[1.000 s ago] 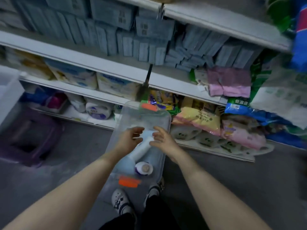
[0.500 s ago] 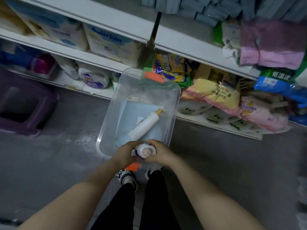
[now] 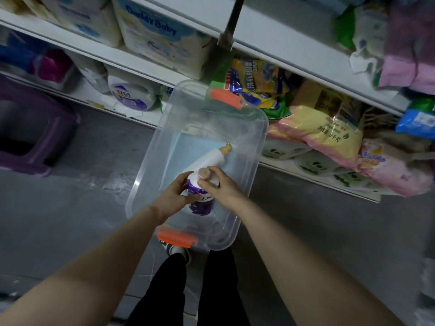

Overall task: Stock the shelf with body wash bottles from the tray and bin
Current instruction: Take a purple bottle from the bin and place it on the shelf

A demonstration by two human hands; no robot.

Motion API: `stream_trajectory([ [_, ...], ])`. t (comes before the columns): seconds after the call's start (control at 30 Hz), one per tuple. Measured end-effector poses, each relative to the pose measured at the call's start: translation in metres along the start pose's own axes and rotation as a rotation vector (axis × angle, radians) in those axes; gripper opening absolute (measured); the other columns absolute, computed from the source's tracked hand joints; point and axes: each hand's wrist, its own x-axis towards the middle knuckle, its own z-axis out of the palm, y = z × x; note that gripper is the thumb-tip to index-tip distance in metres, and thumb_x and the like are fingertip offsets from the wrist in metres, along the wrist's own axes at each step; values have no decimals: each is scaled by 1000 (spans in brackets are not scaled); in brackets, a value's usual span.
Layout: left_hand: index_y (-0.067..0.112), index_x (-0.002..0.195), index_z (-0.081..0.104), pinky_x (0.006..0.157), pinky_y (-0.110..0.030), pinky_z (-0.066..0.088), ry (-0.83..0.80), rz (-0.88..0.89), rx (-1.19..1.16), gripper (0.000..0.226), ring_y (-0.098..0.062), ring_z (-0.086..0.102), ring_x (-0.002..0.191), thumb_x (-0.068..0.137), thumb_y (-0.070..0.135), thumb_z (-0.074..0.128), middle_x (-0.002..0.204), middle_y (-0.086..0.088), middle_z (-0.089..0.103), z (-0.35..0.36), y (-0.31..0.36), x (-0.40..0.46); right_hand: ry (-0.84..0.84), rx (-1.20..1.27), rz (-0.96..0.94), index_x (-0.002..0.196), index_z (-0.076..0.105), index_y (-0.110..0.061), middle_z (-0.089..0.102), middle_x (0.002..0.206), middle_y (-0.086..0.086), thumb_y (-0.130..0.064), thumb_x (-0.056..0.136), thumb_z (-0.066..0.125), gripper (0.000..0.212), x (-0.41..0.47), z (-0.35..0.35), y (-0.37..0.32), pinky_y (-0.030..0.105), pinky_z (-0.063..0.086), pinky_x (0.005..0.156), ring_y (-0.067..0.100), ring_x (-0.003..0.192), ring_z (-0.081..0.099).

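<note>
A purple and white body wash bottle [image 3: 200,200] with a beige pump cap stands upright inside the clear plastic bin [image 3: 257,140] on the floor. My left hand [image 3: 173,198] grips its body from the left. My right hand [image 3: 222,188] grips its top and shoulder from the right. A second white bottle [image 3: 209,158] with a gold pump lies on its side in the bin, just beyond my hands. The bin has orange latches at both ends.
White shelves [image 3: 277,45] run across the top, packed with diaper packs [image 3: 162,31], detergent jugs [image 3: 131,92] and bagged goods [image 3: 322,130]. A purple stool [image 3: 35,137] stands on the grey floor at left. My legs and shoes are below the bin.
Both hands moved from the lying white bottle to the purple bottle near the bin's front. They now hold it higher, with its purple label showing.
</note>
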Motion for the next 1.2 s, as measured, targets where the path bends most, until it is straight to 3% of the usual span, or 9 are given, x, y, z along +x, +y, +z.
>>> stream_trajectory([
  [0.13, 21, 146, 30, 102, -34, 43, 31, -26, -23, 81, -11, 46, 127, 81, -11, 67, 134, 4, 52, -5, -9, 15, 13, 28, 17, 133, 47, -29, 60, 129, -2, -52, 91, 63, 50, 15, 1, 0, 30, 42, 85, 19, 115, 57],
  [0.23, 15, 141, 38, 94, -26, 46, 18, 2, -9, 74, -13, 49, 126, 80, -16, 63, 132, -1, 55, -2, -17, 22, 37, 65, -6, 129, 47, -28, 62, 123, -2, -54, 92, 60, 47, 22, 4, 1, 27, 46, 78, 18, 109, 60],
  [0.33, 11, 137, 44, 96, -32, 50, 33, 26, 5, 71, -18, 53, 122, 77, -18, 65, 129, -6, 58, -5, -14, 23, 64, 75, -29, 125, 49, -26, 63, 120, -1, -54, 93, 60, 44, 24, 2, 0, 26, 49, 76, 18, 104, 62],
  [0.5, 27, 140, 41, 93, -39, 53, -39, 42, 45, 92, -22, 54, 119, 61, 1, 81, 130, -3, 54, -18, 3, 8, 102, 108, -80, 122, 52, -24, 64, 121, 0, -53, 94, 57, 41, 10, -13, -22, 25, 47, 74, 18, 107, 62],
  [0.63, 28, 140, 38, 80, -25, 55, -85, 97, 85, 89, -23, 54, 118, 70, -10, 77, 131, -2, 53, -18, 31, -16, 147, 121, -121, 116, 54, -28, 64, 124, 0, -60, 91, 57, 41, -13, -33, -48, 39, 51, 92, 19, 113, 61],
  [0.83, 23, 138, 41, 82, -33, 58, -154, 139, 153, 84, -23, 63, 109, 70, -8, 79, 128, -6, 57, -16, 86, -56, 194, 153, -201, 117, 57, -29, 66, 124, 1, -74, 76, 60, 61, -67, -69, -99, 45, 54, 97, 17, 110, 65],
  [1.0, 33, 135, 48, 90, -41, 56, -155, 265, 218, 89, -15, 63, 109, 57, 28, 90, 121, 2, 63, -9, 135, -90, 260, 108, -258, 128, 54, -27, 63, 130, 3, -70, 85, 57, 60, -115, -98, -140, 47, 51, 100, 20, 115, 62],
  [1.1, 31, 133, 50, 85, -39, 58, -171, 313, 260, 84, -20, 66, 103, 58, 31, 88, 116, -2, 63, -1, 166, -110, 304, 35, -299, 134, 54, -19, 64, 128, 5, -59, 95, 51, 57, -140, -117, -164, 40, 50, 100, 18, 110, 61],
  [1.2, 29, 132, 51, 83, -38, 59, -200, 375, 317, 75, -21, 66, 102, 66, 30, 87, 116, -3, 63, 6, 199, -126, 401, 31, -319, 128, 60, -15, 68, 122, 7, -68, 90, 51, 66, -165, -137, -184, 40, 53, 95, 21, 107, 65],
])
